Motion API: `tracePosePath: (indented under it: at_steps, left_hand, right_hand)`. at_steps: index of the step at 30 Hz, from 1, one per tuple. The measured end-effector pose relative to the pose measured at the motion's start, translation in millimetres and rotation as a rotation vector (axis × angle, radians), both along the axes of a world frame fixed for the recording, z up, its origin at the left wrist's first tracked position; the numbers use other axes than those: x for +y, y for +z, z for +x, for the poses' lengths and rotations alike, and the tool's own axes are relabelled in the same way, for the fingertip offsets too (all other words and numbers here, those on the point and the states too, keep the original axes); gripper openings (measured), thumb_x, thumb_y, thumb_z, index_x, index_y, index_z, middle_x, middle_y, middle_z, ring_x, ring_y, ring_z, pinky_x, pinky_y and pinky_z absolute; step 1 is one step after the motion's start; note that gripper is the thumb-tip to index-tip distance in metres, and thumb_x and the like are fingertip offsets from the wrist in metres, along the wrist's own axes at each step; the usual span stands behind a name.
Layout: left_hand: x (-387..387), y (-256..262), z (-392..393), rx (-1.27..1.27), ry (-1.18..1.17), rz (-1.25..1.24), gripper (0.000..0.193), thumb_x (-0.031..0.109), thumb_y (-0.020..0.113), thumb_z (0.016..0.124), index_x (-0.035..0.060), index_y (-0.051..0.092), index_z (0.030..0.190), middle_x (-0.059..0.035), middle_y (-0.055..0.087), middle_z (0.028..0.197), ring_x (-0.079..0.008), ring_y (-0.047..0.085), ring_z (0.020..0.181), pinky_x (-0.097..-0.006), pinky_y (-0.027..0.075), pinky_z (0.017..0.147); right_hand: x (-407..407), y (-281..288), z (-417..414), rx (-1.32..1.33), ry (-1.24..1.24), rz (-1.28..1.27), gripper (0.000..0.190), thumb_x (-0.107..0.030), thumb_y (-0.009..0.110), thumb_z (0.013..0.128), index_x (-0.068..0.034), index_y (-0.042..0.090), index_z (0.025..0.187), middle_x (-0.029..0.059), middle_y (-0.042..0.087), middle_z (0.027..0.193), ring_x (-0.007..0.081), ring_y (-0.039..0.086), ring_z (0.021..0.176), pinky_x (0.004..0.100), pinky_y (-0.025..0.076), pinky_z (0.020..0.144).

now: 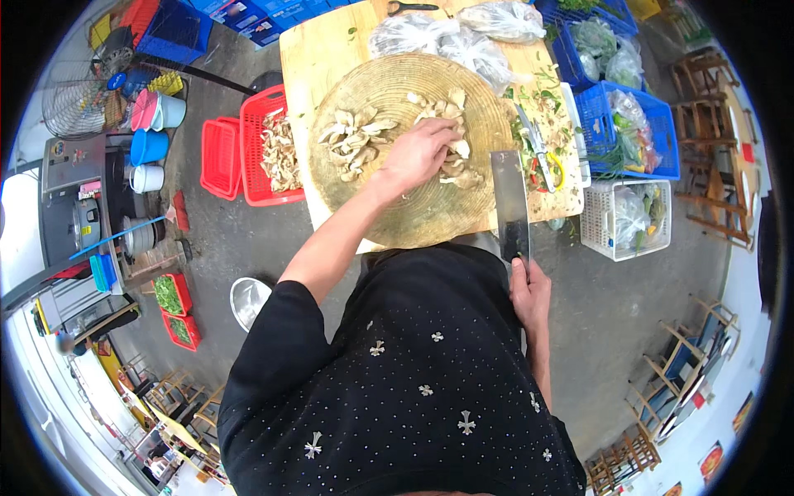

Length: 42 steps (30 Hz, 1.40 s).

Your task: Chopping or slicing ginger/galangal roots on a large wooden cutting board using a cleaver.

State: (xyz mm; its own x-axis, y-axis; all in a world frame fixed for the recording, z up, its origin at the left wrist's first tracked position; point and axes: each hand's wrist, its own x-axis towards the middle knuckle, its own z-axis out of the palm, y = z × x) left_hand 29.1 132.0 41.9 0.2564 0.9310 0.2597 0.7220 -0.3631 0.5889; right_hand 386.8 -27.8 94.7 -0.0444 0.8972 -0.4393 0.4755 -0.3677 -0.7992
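A thick round wooden chopping block [409, 217] lies before me on a pale wooden table. My left hand [422, 152] reaches over the block and rests with bent fingers on a loose pile of oyster mushrooms [462, 177] at its right side; whether it pinches one cannot be made out. Another heap of oyster mushrooms [356, 136] sits on the block's left part. Beside the block's right edge, my right hand [531, 291] grips the handle of a cleaver [512, 201], whose broad blade points away from me.
On the table [316, 40] are mushrooms in clear plastic bags [412, 34], scissors [546, 161] with a yellow handle and scattered leaf scraps. A red basket [248, 180] of mushrooms stands left. Blue crates [667, 142] and a white crate [595, 217] hold bagged vegetables at right.
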Motion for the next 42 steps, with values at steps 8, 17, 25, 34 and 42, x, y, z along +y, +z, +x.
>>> tracePosePath:
  at_steps: [8, 17, 25, 34, 42]
  left_hand:
    - [-71, 32, -19, -0.457, 0.279, -0.152, 0.028, 0.001, 0.077, 0.102, 0.0066, 0.080, 0.129, -0.0153, 0.076, 0.153, -0.0287, 0.077, 0.133, -0.0408, 0.064, 0.104]
    - [-146, -8, -40, -0.071, 0.330, -0.009, 0.026, 0.002, 0.091, 0.093, 0.0054, 0.078, 0.115, -0.0146, 0.073, 0.128, -0.0336, 0.077, 0.116, -0.0402, 0.066, 0.094]
    - [-161, -34, -24, -0.460, 0.623, -0.239, 0.040, 0.015, 0.100, 0.094, 0.0027, 0.072, 0.120, -0.0121, 0.075, 0.125, -0.0231, 0.077, 0.098, -0.0368, 0.065, 0.089]
    - [-153, -18, -19, -0.478, 0.643, -0.204, 0.047, -0.003, 0.091, 0.090, 0.0022, 0.069, 0.131, -0.0117, 0.076, 0.125, -0.0269, 0.076, 0.103, -0.0409, 0.064, 0.092]
    - [-147, -17, -61, -0.114, 0.218, -0.039, 0.037, -0.013, 0.077, 0.087, 0.0084, 0.080, 0.117, -0.0158, 0.072, 0.146, -0.0379, 0.073, 0.129, -0.0459, 0.061, 0.108]
  right_hand:
    - [9, -2, -2, 0.001, 0.068, 0.017, 0.037, -0.026, 0.067, 0.121, 0.000, 0.065, 0.095, 0.0063, 0.054, 0.069, 0.0120, 0.049, 0.066, 0.0388, 0.045, 0.062]
    - [28, 4, -17, -0.086, 0.267, 0.046, 0.035, -0.028, 0.066, 0.121, 0.001, 0.067, 0.101, 0.0173, 0.058, 0.069, 0.0281, 0.052, 0.060, 0.0450, 0.048, 0.063]
    - [30, 5, -31, -0.149, 0.400, 0.108, 0.027, -0.026, 0.068, 0.120, -0.001, 0.076, 0.116, 0.0260, 0.067, 0.078, 0.0444, 0.065, 0.066, 0.0491, 0.053, 0.066]
    - [34, 15, -39, -0.174, 0.436, 0.140, 0.025, -0.026, 0.070, 0.119, -0.002, 0.079, 0.121, 0.0282, 0.071, 0.081, 0.0474, 0.070, 0.068, 0.0495, 0.054, 0.065]
    - [33, 7, -32, -0.206, 0.469, 0.121, 0.030, -0.027, 0.069, 0.119, -0.004, 0.080, 0.136, 0.0297, 0.073, 0.085, 0.0488, 0.074, 0.075, 0.0502, 0.056, 0.068]
